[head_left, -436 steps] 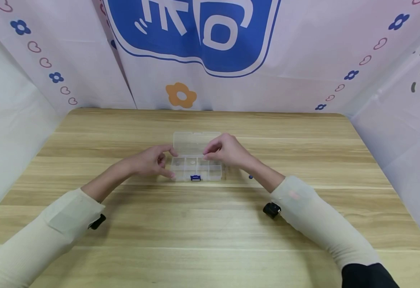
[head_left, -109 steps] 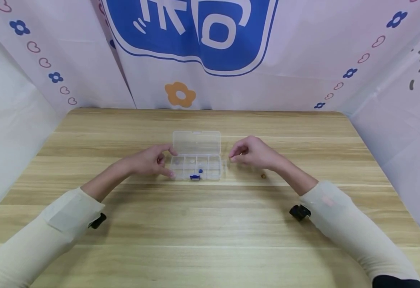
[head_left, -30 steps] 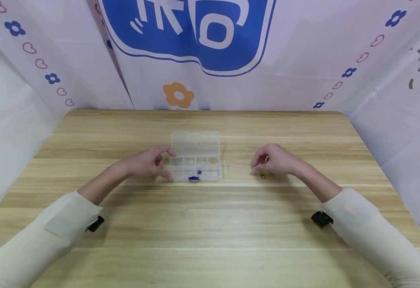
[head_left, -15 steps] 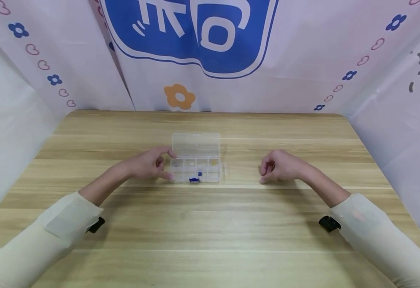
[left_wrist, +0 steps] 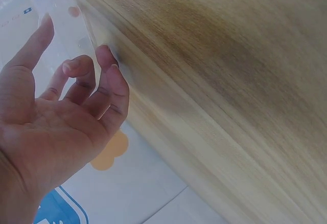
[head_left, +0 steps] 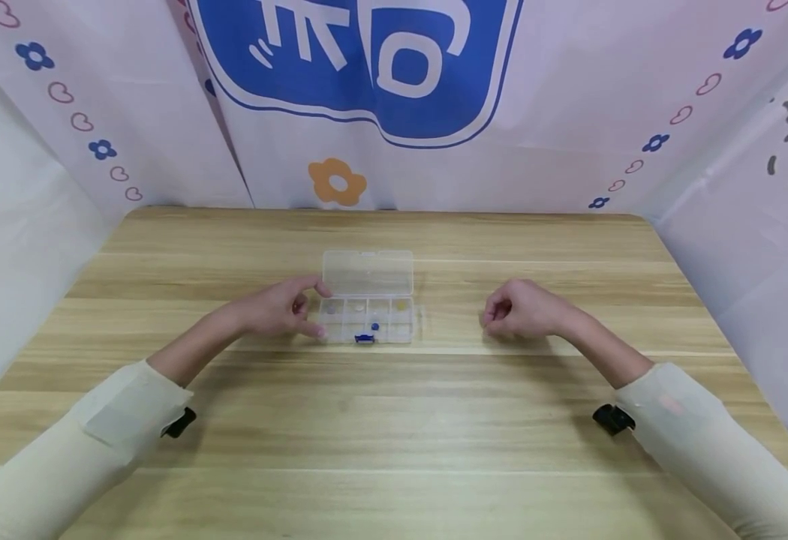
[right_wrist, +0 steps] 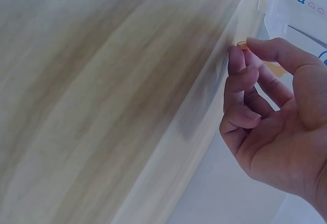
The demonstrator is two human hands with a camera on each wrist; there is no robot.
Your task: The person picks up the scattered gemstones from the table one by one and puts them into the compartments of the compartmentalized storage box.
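Note:
A clear plastic compartment box (head_left: 401, 330) lies on the table with its lid (head_left: 368, 273) folded back. Small bead-like pieces sit in separate compartments: a blue bead (head_left: 375, 326) in front, a yellow one (head_left: 401, 305) at back right, a whitish one (head_left: 359, 307) and a greyish one (head_left: 330, 309) at back left. My left hand (head_left: 274, 306) touches the box's left end with thumb and index finger, the other fingers loosely bent. To the right of the box, my right hand (head_left: 527, 309) pinches a small orange bead (right_wrist: 242, 45) between thumb and fingertips.
The wooden table (head_left: 394, 435) reaches to a white printed cloth (head_left: 475, 176) at the back. A blue latch (head_left: 364, 338) sits on the box's front edge. A black wrist camera (head_left: 613, 419) hangs under the right sleeve.
The yellow piece has come into the back right compartment since a few seconds ago. My right hand moved right and picked the orange bead off the table. The left hand stayed at the box.

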